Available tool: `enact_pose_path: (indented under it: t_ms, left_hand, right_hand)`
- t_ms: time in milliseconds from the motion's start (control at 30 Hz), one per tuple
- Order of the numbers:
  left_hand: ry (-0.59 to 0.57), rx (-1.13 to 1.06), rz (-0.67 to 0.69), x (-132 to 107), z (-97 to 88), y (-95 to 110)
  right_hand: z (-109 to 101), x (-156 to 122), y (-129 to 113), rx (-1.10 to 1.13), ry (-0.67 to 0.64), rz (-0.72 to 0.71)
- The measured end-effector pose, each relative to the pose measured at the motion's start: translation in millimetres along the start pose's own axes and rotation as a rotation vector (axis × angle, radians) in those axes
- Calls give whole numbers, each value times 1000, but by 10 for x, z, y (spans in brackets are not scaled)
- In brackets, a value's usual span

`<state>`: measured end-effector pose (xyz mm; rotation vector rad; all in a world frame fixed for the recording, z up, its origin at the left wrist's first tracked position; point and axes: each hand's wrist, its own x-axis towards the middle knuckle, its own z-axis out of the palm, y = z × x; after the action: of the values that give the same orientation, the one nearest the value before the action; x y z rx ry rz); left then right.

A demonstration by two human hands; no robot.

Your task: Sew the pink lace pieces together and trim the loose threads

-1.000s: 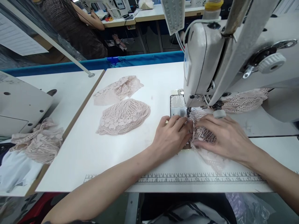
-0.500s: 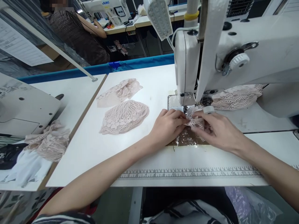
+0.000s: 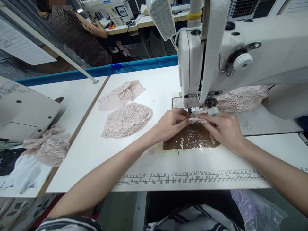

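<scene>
Under the needle area of a white sewing machine (image 3: 192, 70), both hands hold a pale pink lace piece (image 3: 199, 120). My left hand (image 3: 172, 123) pinches its left end close by the presser foot (image 3: 190, 111). On the other side, my right hand (image 3: 223, 128) grips the right end between thumb and fingers, and a bit of lace hangs below that hand. The lace edge is stretched between the two hands. Part of the piece is hidden behind the fingers and the machine head. Beneath lies a brown, shiny taped sheet (image 3: 190, 138).
Two lace pieces, a flat one (image 3: 127, 120) and a folded one (image 3: 122, 94), lie left on the white table (image 3: 96, 160). More lace (image 3: 243, 99) sits under the machine arm. Bundled lace (image 3: 53, 146) rests far left. A person (image 3: 79, 35) sits at another machine behind.
My hands have moved slightly up and drawn the bunched lace into a narrower, straighter strip near the presser foot. More of the brown sheet shows now.
</scene>
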<state>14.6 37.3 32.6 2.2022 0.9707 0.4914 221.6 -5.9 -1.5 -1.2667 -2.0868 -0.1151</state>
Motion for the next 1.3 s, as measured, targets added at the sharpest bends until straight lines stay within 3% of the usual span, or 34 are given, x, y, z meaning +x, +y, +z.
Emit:
enact_pose_path:
  t_ms: [433,667,800,1000,1300]
  left_hand:
    - [56,-68,-103,2,18,61]
    - [72,-60,-54,-7,61,15]
    - [98,194,88,-97,160,-46]
    - [294,735,350,-336,339,-76]
    - [285,863,382,-366,342,-47]
  right_hand:
    - [1,22,13,61,70,34]
    - [24,-1,18,40,38,34]
    - [-9,-39,4,85,-62,19]
    - [-81,-71,-27,-56,-170,-235]
    - [-63,-62,-48,-55,-217,-270]
